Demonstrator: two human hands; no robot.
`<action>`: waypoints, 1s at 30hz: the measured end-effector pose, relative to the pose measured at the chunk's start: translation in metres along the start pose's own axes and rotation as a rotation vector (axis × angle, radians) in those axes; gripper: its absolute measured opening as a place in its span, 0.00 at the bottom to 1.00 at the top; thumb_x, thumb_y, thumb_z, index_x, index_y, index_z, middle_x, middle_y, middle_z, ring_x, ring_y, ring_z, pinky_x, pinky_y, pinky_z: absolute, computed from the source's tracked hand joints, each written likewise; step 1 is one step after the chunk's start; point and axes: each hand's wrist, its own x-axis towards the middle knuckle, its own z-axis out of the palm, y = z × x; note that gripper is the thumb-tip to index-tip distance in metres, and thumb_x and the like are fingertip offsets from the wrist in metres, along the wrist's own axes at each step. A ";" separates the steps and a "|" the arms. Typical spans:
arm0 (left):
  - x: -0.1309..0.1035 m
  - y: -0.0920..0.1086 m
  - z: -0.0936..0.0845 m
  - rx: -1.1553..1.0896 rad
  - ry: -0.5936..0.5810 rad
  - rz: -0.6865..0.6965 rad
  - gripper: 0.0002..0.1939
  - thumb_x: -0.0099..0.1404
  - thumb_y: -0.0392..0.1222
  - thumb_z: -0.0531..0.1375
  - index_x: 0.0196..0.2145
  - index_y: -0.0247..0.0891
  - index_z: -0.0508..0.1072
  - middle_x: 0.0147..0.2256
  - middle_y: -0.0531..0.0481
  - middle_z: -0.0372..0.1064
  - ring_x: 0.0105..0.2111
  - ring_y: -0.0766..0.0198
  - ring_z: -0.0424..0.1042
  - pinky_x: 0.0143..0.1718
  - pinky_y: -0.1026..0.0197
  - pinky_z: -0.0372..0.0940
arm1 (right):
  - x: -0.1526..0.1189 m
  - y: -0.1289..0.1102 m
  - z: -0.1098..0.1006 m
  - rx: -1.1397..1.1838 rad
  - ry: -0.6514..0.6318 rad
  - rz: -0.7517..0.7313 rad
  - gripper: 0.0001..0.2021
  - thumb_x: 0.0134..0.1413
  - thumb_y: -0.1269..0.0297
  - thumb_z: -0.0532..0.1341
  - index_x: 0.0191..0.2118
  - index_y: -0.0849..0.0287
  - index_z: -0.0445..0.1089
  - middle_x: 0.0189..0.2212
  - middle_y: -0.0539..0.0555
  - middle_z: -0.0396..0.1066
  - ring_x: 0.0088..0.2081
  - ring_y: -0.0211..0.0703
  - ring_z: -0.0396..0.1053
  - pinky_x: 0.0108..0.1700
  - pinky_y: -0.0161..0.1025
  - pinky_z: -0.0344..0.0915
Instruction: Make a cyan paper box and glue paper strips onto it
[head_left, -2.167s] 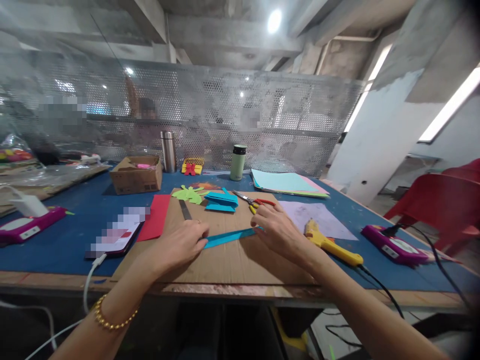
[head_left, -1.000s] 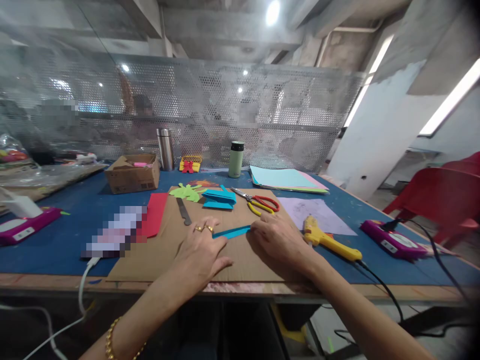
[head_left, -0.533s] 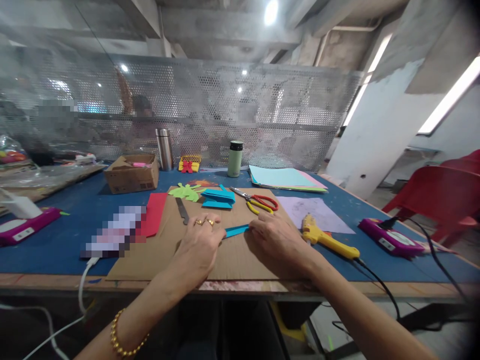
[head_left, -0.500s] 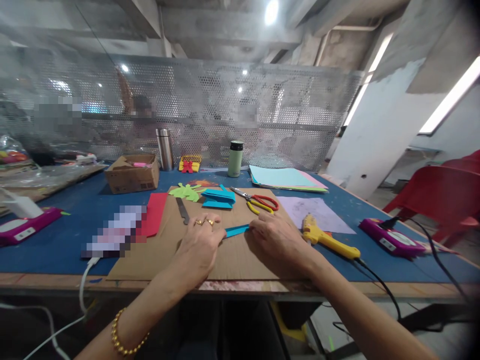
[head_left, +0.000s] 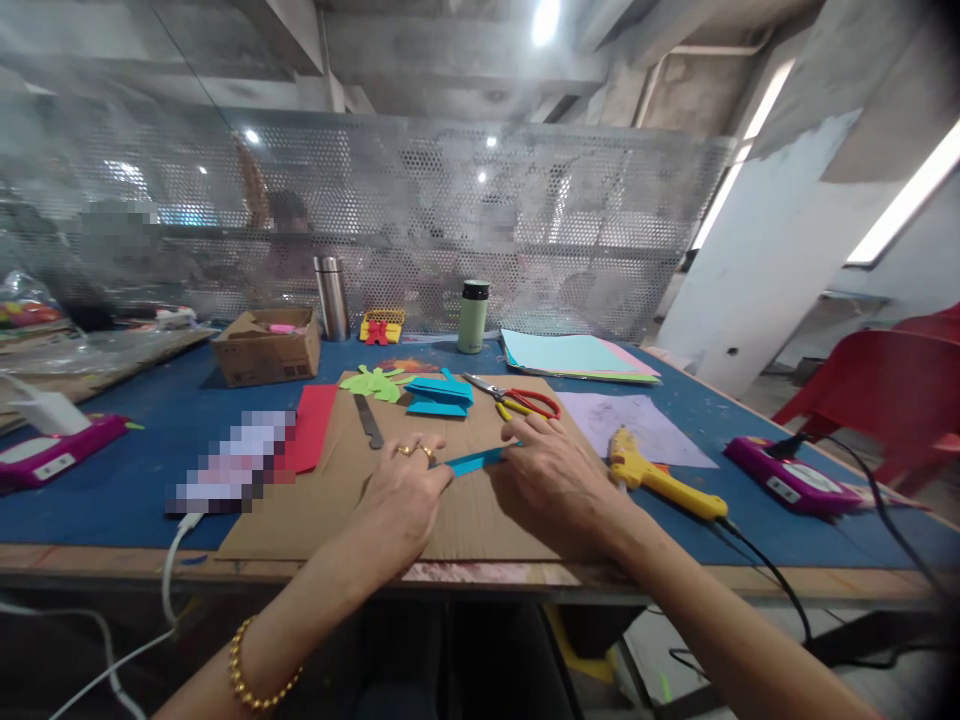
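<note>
A narrow blue paper strip (head_left: pixel 478 462) stretches between my two hands just over the cardboard sheet (head_left: pixel 465 515). My left hand (head_left: pixel 405 490), with rings on its fingers, pinches the strip's left end. At the other end, my right hand (head_left: pixel 551 470) is closed on the strip, its fingertips bent down. Folded blue paper pieces (head_left: pixel 439 397) lie beyond my hands. Beside them are cut green paper shapes (head_left: pixel 376 383) and scissors (head_left: pixel 525 400) with red and yellow handles. A dark metal blade (head_left: pixel 367 420) lies near my left fingers.
A yellow glue gun (head_left: pixel 660 480) with a black cord lies right of my right hand, by a purple sheet (head_left: pixel 645 425). To the left are red paper (head_left: pixel 315 430), a phone (head_left: pixel 240 465) and a cardboard box (head_left: pixel 266 350). Behind stand a green bottle (head_left: pixel 472 320) and a steel flask (head_left: pixel 332 300).
More of the strip's right end shows, and the fingers of my right hand have shifted along it. My left hand stays closed on its end. The view has moved slightly.
</note>
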 end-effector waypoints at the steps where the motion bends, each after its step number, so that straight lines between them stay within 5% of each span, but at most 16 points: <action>1: 0.001 0.000 -0.001 -0.007 -0.012 0.011 0.15 0.68 0.29 0.52 0.41 0.37 0.78 0.55 0.38 0.68 0.57 0.47 0.63 0.55 0.42 0.57 | 0.000 0.001 0.000 0.014 -0.005 -0.013 0.09 0.61 0.75 0.57 0.33 0.59 0.74 0.40 0.58 0.71 0.46 0.50 0.63 0.51 0.45 0.58; 13: 0.005 0.004 -0.001 0.033 -0.113 0.089 0.16 0.69 0.25 0.48 0.42 0.37 0.73 0.45 0.44 0.73 0.49 0.53 0.68 0.51 0.47 0.54 | -0.001 0.003 0.003 -0.005 -0.019 -0.043 0.13 0.65 0.74 0.54 0.30 0.60 0.69 0.32 0.56 0.71 0.39 0.47 0.64 0.49 0.43 0.56; 21: 0.014 0.016 -0.009 0.097 -0.194 0.066 0.30 0.61 0.22 0.50 0.60 0.36 0.63 0.50 0.40 0.71 0.49 0.51 0.68 0.51 0.47 0.56 | -0.002 0.002 0.007 0.010 -0.012 0.018 0.11 0.64 0.76 0.52 0.40 0.62 0.72 0.35 0.59 0.72 0.41 0.48 0.65 0.49 0.43 0.54; 30: 0.029 0.025 -0.017 0.203 -0.240 0.090 0.17 0.68 0.28 0.52 0.49 0.40 0.74 0.41 0.43 0.73 0.43 0.50 0.71 0.48 0.44 0.56 | -0.004 -0.003 0.001 0.102 -0.070 0.018 0.13 0.63 0.76 0.53 0.39 0.61 0.76 0.35 0.58 0.73 0.43 0.49 0.65 0.50 0.44 0.53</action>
